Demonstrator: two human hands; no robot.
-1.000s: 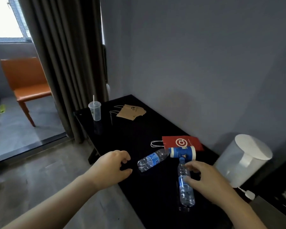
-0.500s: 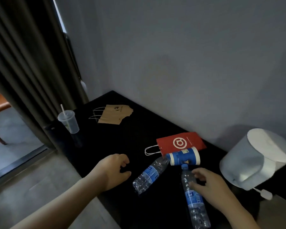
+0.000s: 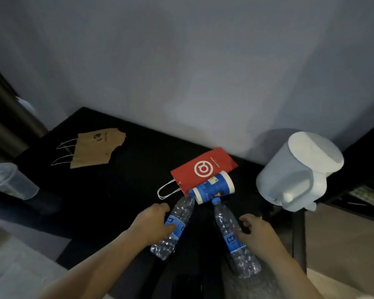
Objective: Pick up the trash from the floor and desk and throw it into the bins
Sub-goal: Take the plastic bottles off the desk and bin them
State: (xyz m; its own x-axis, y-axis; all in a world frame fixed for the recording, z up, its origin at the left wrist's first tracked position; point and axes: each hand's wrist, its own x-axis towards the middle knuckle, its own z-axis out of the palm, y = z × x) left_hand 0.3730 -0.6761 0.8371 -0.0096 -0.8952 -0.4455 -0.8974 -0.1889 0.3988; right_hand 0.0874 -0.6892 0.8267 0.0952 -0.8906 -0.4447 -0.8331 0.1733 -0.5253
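Left hand (image 3: 152,223): lower centre of the frame, forearm coming up from the lower left edge. Palm down, wrist straight. Thumb laid across the blue label of the left bottle (image 3: 183,209), fingers curled down on the bottle's left side, so the hand grips it round the middle.
Right hand (image 3: 258,233): lower right of centre, forearm coming up from the bottom right. Palm turned inward, fingers half curled and spread. The thumb tip meets the label of the right bottle (image 3: 225,221); the other fingers sit just beside the bottle and are not closed round it.
Left bottle: clear plastic, lying on the desk (image 3: 127,190), neck pointing up and right, touching the blue cup (image 3: 212,187).
Right bottle: clear plastic, lying flat, blue cap up against the cup, base toward the bottom edge.
Blue cup: on its side at frame centre, partly over the red bag (image 3: 203,168).
Red bag: flat on the desk near the wall, white handles toward the left.
Brown bag (image 3: 97,147): flat, upper left part of the desk, well apart from the hands.
Clear cup (image 3: 11,182): left edge, blurred.
Jug (image 3: 298,171): white, lidded, right of the red bag.
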